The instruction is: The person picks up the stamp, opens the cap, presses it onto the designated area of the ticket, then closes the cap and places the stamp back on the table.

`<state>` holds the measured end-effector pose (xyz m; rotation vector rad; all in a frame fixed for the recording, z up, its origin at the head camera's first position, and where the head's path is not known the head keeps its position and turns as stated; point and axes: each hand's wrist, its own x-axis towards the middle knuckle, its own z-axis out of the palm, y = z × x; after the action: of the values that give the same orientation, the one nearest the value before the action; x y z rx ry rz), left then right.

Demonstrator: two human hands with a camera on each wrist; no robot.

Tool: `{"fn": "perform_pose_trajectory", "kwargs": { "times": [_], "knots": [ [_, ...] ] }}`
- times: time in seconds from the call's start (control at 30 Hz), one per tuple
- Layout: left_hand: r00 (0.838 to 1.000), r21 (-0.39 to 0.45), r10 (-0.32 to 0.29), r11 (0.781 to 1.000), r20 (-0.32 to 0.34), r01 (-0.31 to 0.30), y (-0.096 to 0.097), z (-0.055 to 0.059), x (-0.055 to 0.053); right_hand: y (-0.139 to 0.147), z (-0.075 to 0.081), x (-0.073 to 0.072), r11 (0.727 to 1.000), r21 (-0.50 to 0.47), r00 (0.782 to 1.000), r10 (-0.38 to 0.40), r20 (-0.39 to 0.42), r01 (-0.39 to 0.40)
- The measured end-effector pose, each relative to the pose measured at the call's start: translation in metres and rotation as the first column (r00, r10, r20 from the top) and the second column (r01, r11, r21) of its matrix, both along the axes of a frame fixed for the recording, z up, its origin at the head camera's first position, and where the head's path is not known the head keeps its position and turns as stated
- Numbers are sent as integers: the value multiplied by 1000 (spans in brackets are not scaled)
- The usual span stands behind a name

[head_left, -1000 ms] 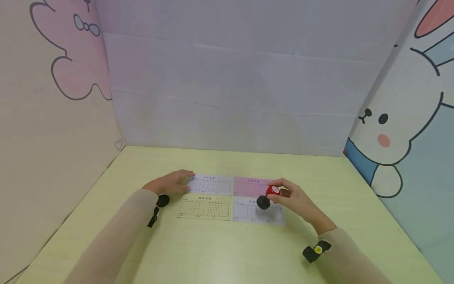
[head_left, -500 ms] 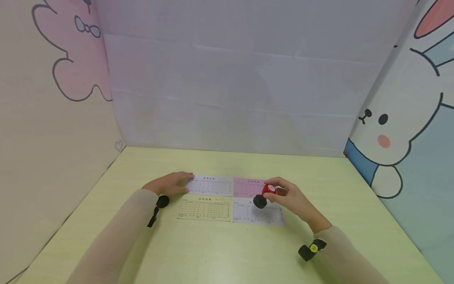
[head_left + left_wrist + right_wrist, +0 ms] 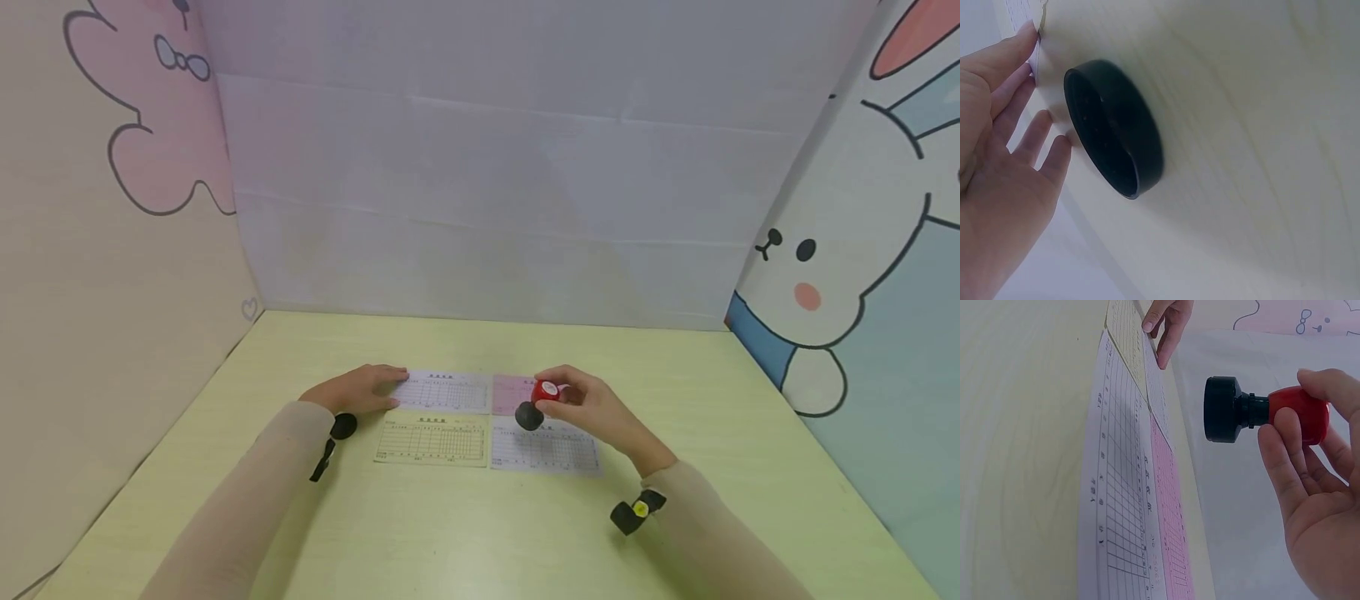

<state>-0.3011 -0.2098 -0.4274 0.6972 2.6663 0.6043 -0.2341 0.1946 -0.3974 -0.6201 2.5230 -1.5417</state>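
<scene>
My right hand (image 3: 600, 410) pinches the red knob of a round stamp (image 3: 1297, 411), whose wide black base (image 3: 1221, 409) is held above the paper forms. In the head view the stamp overlaps the pink form (image 3: 510, 396) and the top of the lower right white form (image 3: 547, 450). My left hand (image 3: 363, 390), fingers extended, rests at the left edge of the upper left white form (image 3: 446, 392). Close to that hand, in the left wrist view, a shallow round black cap (image 3: 1116, 128) lies on the table.
A yellow form (image 3: 431, 440) completes the two-by-two block of sheets on the pale wooden table (image 3: 420, 533). Behind stands a white sheeted wall (image 3: 480, 192). Cartoon-printed panels flank both sides, with a rabbit (image 3: 832, 283) on the right.
My right hand has carried the stamp left and slightly away from me, from over the right-hand forms toward the middle of the block. My left hand stays at the paper's edge.
</scene>
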Motion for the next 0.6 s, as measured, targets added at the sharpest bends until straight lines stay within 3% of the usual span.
{"fn": "perform_pose_trajectory", "kwargs": {
  "times": [0.6],
  "knots": [
    [1000, 14, -15, 1000, -3, 15, 2, 4, 2, -32, 4, -20, 999, -38, 999, 32, 4, -32]
  ]
}}
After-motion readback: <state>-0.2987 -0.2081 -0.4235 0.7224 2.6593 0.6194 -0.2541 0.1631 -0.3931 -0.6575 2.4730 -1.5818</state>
